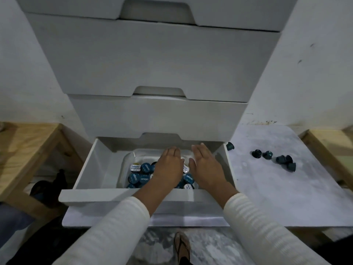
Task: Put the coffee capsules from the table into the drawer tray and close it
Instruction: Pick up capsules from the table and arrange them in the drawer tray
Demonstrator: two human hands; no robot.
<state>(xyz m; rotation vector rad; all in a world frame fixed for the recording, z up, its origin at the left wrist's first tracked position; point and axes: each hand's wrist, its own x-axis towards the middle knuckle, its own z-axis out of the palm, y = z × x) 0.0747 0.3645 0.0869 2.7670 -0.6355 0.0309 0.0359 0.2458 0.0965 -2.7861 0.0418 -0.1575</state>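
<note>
The bottom drawer (pixel 86 165) of a white cabinet stands pulled out. Inside it lies a white tray (pixel 133 155) holding several dark teal coffee capsules (pixel 140 173) with printed lids. My left hand (pixel 169 165) and my right hand (pixel 205 165) reach side by side over the tray, fingers straight and pointing away, palms down. They cover the middle of the tray, and I see nothing gripped in either. Several more teal capsules (pixel 282 160) lie loose on the table to the right of the drawer, and one capsule (pixel 230 145) rests close beside the drawer's right wall.
The white table top (pixel 277 188) stretches right of the drawer. Wooden frames (pixel 24 150) flank both sides. Two shut drawers (pixel 152 60) stack above the open one. A sandalled foot (pixel 182 247) shows on the floor below.
</note>
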